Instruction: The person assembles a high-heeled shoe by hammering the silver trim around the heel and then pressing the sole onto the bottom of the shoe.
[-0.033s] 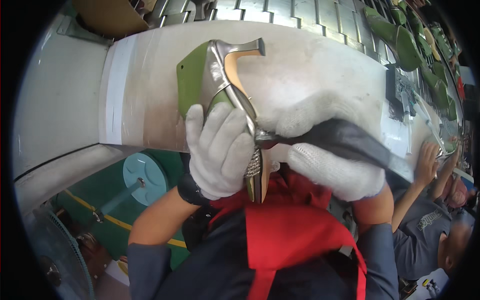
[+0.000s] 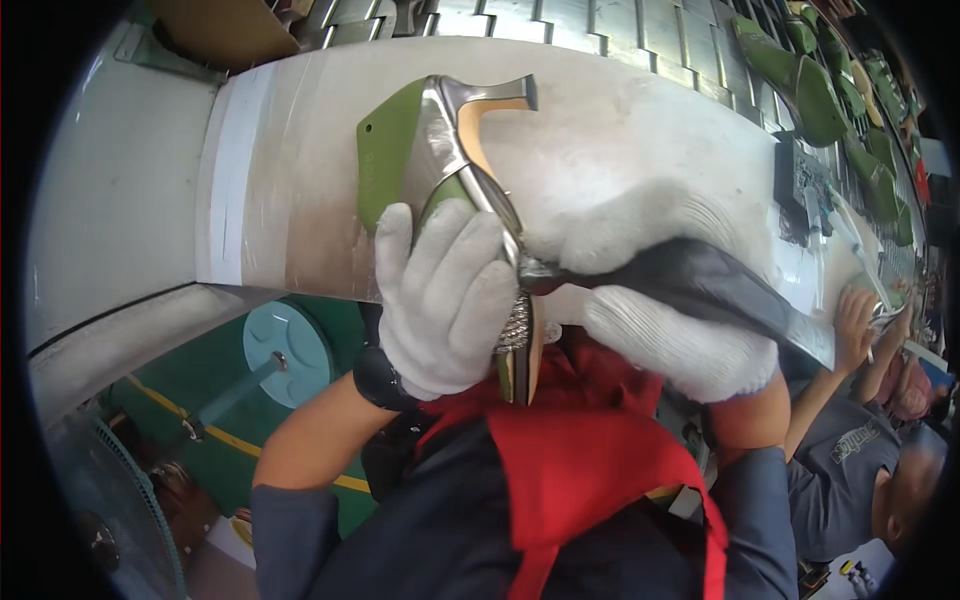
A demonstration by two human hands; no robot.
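Silver shoe [image 2: 437, 130] on a green last [image 2: 388, 150], head view: lies on its side in front of me, heel pointing away, toe toward my red apron [image 2: 590, 470]. It's my landmark; its heel part is over the white table [image 2: 640, 130]. My left hand [image 2: 445, 310], gloved, holds the shoe from its left, fingers together and bent over the upper; thumb hidden. My right hand [image 2: 680, 345], gloved too, sits right of the shoe, closed round a dark tool [image 2: 700, 285]. Tool's metal head meets the shoe's middle, just heelward of the textured strap [image 2: 515, 325]; can't tell if it grips or only presses.

Step in hand, my judgement: working the upper along the sole edge, shoe braced by the left. Next move calls for a firm left hold and measured force on the tool, head kept off the strap so it doesn't scuff. Beyond the shoe's heel: metal conveyor [image 2: 560, 22]. Far right of the shoe: more green lasts [image 2: 800, 85], and a co-worker's hand [image 2: 855, 325], apart from mine.
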